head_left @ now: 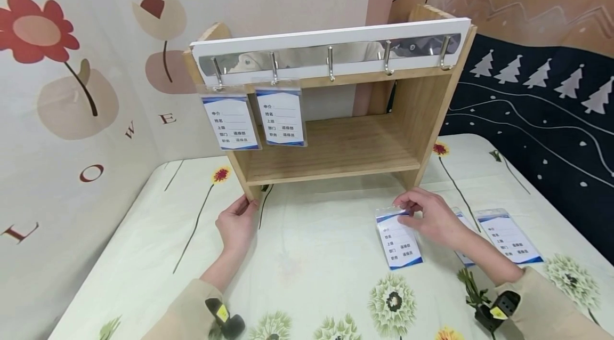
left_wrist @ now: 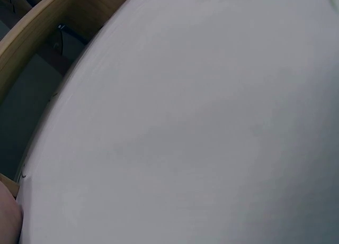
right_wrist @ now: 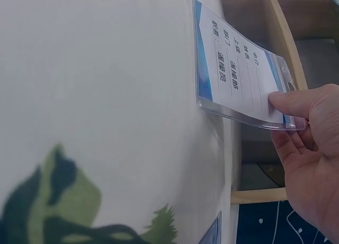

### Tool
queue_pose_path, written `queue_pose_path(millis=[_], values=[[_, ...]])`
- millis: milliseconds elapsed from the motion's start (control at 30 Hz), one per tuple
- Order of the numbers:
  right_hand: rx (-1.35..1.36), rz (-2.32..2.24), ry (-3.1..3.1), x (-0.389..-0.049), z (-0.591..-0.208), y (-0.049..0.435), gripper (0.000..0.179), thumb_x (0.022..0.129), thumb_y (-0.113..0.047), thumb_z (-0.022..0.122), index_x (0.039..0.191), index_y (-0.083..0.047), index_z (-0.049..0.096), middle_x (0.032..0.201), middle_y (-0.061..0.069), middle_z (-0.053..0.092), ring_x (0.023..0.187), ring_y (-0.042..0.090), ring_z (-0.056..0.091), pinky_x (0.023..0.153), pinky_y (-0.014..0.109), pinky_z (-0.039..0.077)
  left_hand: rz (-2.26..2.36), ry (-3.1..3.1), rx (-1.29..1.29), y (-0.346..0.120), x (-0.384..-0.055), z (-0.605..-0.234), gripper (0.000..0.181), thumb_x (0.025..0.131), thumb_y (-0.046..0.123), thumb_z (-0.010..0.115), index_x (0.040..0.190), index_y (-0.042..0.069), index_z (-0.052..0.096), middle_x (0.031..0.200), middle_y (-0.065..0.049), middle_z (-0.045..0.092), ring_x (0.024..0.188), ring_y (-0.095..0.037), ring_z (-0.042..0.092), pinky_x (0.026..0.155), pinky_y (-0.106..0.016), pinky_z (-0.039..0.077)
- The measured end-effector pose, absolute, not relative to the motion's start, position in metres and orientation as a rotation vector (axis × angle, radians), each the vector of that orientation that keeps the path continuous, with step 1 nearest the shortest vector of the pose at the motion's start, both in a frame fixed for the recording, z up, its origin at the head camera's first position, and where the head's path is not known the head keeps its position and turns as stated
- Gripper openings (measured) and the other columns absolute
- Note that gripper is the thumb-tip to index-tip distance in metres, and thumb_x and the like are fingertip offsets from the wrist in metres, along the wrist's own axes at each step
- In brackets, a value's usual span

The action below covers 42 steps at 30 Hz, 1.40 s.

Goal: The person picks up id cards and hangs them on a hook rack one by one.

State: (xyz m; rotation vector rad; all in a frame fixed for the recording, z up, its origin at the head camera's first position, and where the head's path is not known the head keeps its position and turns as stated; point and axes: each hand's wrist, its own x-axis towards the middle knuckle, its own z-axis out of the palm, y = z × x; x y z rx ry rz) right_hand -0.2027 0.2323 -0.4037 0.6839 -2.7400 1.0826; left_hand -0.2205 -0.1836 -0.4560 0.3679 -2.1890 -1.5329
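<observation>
My right hand point(head_left: 434, 217) pinches the top edge of a badge holder point(head_left: 399, 241), a clear sleeve with a white and blue card. In the right wrist view the thumb lies on the card's face, with fingers behind, and the badge holder point(right_wrist: 241, 69) tilts up off the cloth. My left hand point(head_left: 237, 225) grips the foot of the wooden rack's left side. The wooden rack point(head_left: 331, 148) carries a white strip with several metal hooks along its top front. Two badge holders hang at the left: one point(head_left: 231, 122) on the first hook, another point(head_left: 281, 118) on the second.
Right of my right hand, a badge holder point(head_left: 509, 236) lies on the patterned tablecloth point(head_left: 312, 233). Another badge holder point(head_left: 462, 260) is partly hidden under the forearm. Printed curtains stand behind the table and along its right side.
</observation>
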Motion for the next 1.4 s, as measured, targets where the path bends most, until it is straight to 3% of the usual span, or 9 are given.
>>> queue_pose_path(millis=[267,1000,1400], values=[[0.680,1.089,-2.748,-0.202,-0.403,0.231,0.026,0.085,0.005,0.079,0.107,-0.005,0.071,0.100,0.002,0.065,0.089,0.018,0.063,0.079,0.030,0.058,-1.541,-2.194,0.366,-0.184,-0.220,-0.456,0.035,0.097,0.009,0.068,0.130,-0.003,0.067,0.122,-0.021,0.069,0.111,-0.032,0.070,0.077,-0.007,0.052],[0.717,1.115,-2.731,-0.200,-0.400,0.229,0.026,0.085,0.006,0.079,0.106,-0.007,0.070,0.099,-0.001,0.066,0.088,0.016,0.063,0.078,0.027,0.058,-1.550,-2.185,0.356,-0.184,-0.221,-0.456,0.036,0.096,0.008,0.068,0.130,-0.004,0.067,0.121,-0.021,0.070,0.111,-0.032,0.070,0.074,-0.004,0.050],[0.818,1.353,-2.676,-0.190,-0.386,0.219,0.020,0.088,0.006,0.076,0.104,-0.006,0.071,0.101,0.000,0.068,0.090,0.013,0.064,0.083,0.026,0.058,-1.519,-2.205,0.367,-0.184,-0.221,-0.456,0.036,0.097,0.010,0.068,0.131,-0.003,0.067,0.121,-0.020,0.070,0.111,-0.031,0.070,0.074,-0.003,0.049]])
